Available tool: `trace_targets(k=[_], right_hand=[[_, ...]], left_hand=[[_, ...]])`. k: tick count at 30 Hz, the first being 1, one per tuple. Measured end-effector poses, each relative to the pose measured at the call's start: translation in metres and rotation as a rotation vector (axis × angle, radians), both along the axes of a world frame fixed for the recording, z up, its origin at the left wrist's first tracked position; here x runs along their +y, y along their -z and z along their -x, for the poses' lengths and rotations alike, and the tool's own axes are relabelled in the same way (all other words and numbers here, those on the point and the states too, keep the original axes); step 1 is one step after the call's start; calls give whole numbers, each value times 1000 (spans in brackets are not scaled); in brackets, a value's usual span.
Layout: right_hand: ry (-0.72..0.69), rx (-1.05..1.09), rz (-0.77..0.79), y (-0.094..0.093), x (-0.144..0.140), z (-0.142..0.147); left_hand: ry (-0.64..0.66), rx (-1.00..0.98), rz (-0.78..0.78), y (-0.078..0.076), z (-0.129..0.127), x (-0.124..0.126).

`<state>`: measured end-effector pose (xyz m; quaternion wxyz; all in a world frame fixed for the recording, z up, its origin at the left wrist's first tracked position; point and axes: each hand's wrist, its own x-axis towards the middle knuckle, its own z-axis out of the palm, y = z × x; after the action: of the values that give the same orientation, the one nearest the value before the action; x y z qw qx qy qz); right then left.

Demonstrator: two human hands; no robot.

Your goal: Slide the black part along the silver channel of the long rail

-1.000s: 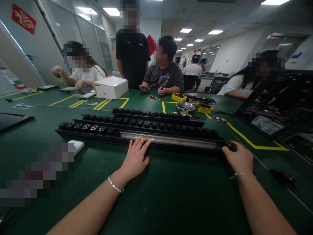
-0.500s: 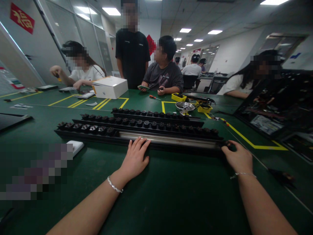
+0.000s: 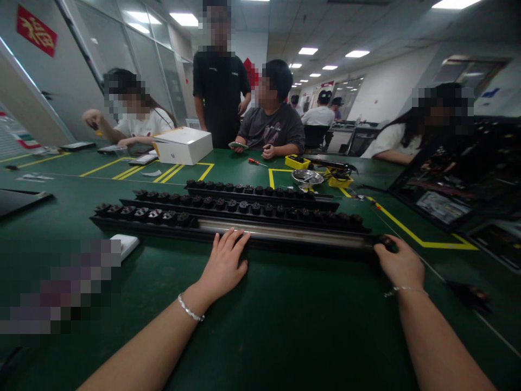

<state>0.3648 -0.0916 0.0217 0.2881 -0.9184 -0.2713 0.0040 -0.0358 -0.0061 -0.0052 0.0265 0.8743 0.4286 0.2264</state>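
Observation:
Across the table in front of me lies a long black power track rail (image 3: 285,234) with a shiny metal-lined channel. Black socket modules (image 3: 140,213) sit in a row at its left part. My left hand (image 3: 228,255) rests with fingers spread on the near edge of the rail, around its middle. At the rail's right end, the fingers of my right hand (image 3: 401,263) are closed round a small black socket module (image 3: 389,244), partly hidden by the fingers. Whether the module touches the channel cannot be made out.
Two more rails with socket modules (image 3: 244,206) lie just behind. Farther back are a white box (image 3: 185,145), a screwdriver (image 3: 255,162), a metal bowl (image 3: 308,177) and yellow trays (image 3: 297,161). A dark object (image 3: 470,296) lies at right. Several people are around the table.
My right hand has shifted slightly to the right with the black socket module. My left hand stays in place. The standing person's hand has come into view beside the seated person.

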Motion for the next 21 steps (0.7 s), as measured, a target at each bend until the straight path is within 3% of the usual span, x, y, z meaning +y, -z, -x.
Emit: trace_targets(k=[21], right_hand=[[106, -7, -92, 4, -4, -8]], left_hand=[[-10, 15, 24, -4, -1, -2]])
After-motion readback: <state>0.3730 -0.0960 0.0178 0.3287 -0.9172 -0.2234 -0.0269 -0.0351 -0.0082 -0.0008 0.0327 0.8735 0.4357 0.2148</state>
